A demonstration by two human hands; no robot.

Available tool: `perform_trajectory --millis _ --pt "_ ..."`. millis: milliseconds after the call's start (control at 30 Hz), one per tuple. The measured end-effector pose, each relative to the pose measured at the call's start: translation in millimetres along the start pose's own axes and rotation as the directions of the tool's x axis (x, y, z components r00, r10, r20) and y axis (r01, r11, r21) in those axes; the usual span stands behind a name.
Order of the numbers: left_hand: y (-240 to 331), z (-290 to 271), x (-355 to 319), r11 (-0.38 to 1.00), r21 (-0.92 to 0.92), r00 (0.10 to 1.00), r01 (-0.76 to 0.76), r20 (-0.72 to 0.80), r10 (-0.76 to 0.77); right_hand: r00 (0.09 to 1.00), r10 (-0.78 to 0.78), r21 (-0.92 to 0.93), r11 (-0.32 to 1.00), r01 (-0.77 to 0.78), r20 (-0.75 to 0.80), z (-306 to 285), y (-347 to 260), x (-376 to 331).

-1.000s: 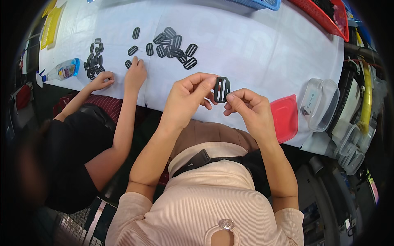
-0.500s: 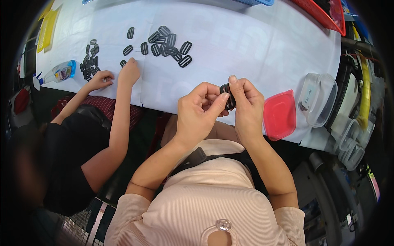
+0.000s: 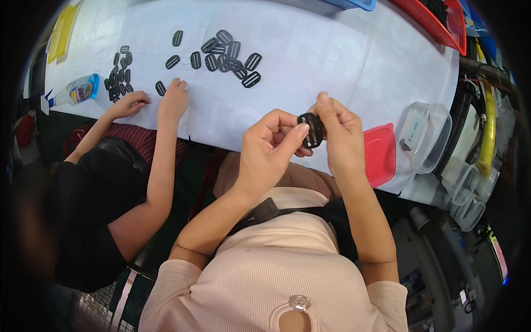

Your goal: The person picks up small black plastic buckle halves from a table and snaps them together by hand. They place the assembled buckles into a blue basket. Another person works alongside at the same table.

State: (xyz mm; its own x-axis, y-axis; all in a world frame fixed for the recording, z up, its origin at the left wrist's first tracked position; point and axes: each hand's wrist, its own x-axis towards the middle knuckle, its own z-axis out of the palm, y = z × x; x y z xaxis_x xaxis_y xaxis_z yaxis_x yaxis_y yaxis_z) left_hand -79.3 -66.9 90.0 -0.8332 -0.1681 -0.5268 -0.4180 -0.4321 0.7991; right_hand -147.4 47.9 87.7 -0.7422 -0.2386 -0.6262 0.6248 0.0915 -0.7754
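Observation:
A black plastic slide buckle [image 3: 311, 130], an oval frame with slots, is held up in front of me over the table's near edge. My left hand [image 3: 271, 145] pinches its left side, thumb across the front and fingers curled behind. At its right edge my right hand [image 3: 343, 138] closes on it, thumb pointing up and fingers partly hidden behind. Farther off on the white table lies a loose pile of similar buckles [image 3: 233, 51], with a few single ones [image 3: 172, 61] to its left.
A co-worker's hands [image 3: 174, 102] rest at the table on my left, near another cluster of buckles [image 3: 119, 74] and a spray bottle [image 3: 83, 90]. On my right are a red lid [image 3: 380, 155] and a clear plastic box [image 3: 426, 135]. A red basket [image 3: 437, 25] stands far right.
The buckle has turned to show more of its slotted face. My right hand has shifted slightly right, covering more of the red lid. The co-worker's left hand has moved slightly.

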Motion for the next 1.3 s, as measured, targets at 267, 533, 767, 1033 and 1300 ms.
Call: perform_trajectory --millis 267,533,767,1033,1300 --pt "14.2 -18.2 14.8 0.976 -0.088 0.980 0.199 0.043 -0.196 0.629 -0.713 -0.561 0.396 0.727 0.310 -21.1 0.6 -4.8" --pt "10.9 -14.3 23.0 0.990 -0.029 0.990 0.137 0.023 -0.136 0.999 0.041 0.073 0.996 -0.040 -0.005 -11.9 -3.9 -1.5" --pt "9.7 -18.0 28.0 0.984 0.006 0.983 0.180 0.028 -0.180 0.988 0.139 0.149 0.978 -0.148 0.069 -13.5 -6.3 3.9" --pt "8.5 -14.1 32.1 0.983 0.077 0.986 0.166 0.015 -0.167 0.999 -0.033 0.016 0.999 0.033 0.016 -5.3 -0.1 12.7" --pt "-1.5 -4.8 30.7 0.983 0.182 0.999 0.009 -0.037 -0.003 0.995 -0.077 0.026 0.997 0.079 -0.066 13.5 8.2 26.2"
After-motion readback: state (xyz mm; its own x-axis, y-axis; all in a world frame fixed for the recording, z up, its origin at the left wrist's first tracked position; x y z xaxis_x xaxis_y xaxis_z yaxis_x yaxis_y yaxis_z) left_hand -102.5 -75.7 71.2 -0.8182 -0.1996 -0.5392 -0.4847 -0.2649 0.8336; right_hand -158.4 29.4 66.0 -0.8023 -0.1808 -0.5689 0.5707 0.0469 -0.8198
